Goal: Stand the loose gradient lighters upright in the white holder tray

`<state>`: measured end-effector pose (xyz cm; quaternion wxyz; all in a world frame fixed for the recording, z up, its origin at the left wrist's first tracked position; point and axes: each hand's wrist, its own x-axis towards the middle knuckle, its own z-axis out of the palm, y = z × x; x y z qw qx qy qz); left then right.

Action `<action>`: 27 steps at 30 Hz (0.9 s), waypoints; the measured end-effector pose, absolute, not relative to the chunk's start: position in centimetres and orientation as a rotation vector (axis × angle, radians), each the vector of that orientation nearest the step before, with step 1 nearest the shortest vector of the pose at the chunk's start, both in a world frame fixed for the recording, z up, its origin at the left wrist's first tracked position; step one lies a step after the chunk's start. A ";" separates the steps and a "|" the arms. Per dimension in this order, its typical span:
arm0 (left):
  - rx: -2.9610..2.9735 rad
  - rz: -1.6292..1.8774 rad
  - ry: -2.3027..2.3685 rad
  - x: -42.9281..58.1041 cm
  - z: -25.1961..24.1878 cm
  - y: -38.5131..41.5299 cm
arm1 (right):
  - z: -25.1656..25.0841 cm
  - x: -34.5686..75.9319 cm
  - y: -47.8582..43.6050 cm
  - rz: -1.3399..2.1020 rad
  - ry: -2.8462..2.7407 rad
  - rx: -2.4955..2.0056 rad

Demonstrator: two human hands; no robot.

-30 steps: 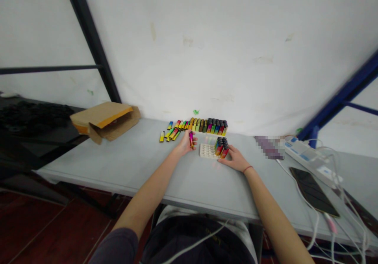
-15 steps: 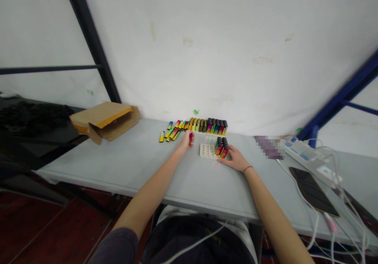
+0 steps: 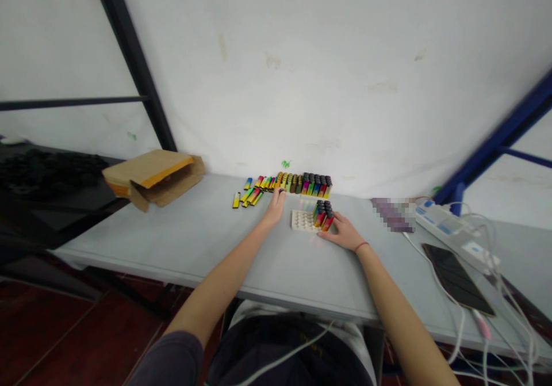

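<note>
My left hand (image 3: 275, 206) is closed around a lighter (image 3: 282, 190). Only its dark end shows past the fingertips; the rest is hidden. To the right of that hand lies a white tray (image 3: 302, 222) with rows of round sockets. At the tray's right end, several shiny, multicoloured lighters (image 3: 322, 216) with black tops stand upright. My right hand (image 3: 344, 234) grips this end, thumb at the front edge and fingers along the side. Loose lighters (image 3: 252, 196) lie on the table beyond and left of my left hand.
Against the wall stand more upright lighters (image 3: 317, 185), with a yellow-topped group (image 3: 290, 182) beside them. An opened cardboard box (image 3: 150, 170) is at the left. On the right are a phone (image 3: 457, 278), a power strip (image 3: 457, 236) and white cables.
My left hand has turned and moved slightly away from me, so the lighter's coloured side no longer shows, only its dark end. My right hand and the tray stay where they were.
</note>
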<state>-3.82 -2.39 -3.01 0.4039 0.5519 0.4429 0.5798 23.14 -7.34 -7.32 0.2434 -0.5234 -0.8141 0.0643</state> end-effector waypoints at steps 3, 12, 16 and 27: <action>1.332 1.444 1.096 -3.6 -2.8 -2.9 | -7.3 23.1 -7.3 0.178 -2.222 -1.430; 0.917 1.340 0.994 -3.2 -2.1 -2.8 | -7.5 23.2 -7.3 0.170 -2.219 -1.418; 0.847 1.298 0.915 -3.1 -1.9 -3.3 | -7.5 23.1 -7.3 0.160 -2.221 -1.424; 0.734 1.261 0.969 -3.5 -1.1 -3.8 | -6.9 23.0 -7.6 0.185 -2.215 -1.436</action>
